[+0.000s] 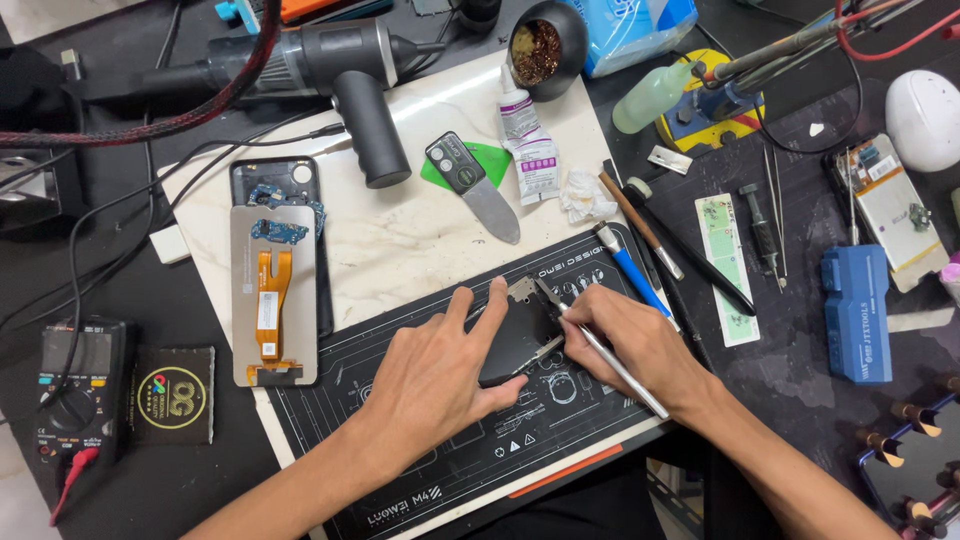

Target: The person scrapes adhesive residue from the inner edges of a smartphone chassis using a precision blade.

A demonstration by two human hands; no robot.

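While our left hand (440,375) lies open, pinning a dark board (515,340) on the mat (420,480), our right hand (630,340) grips tweezers (600,350); a bowl (545,45) holds brass wool.

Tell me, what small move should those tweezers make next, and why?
Probably a gentle lift of the small metal piece at the tweezers' tip. The right hand holds the tweezers with their points at that piece, at the top edge of the dark part, while the left hand presses the part flat on the mat.
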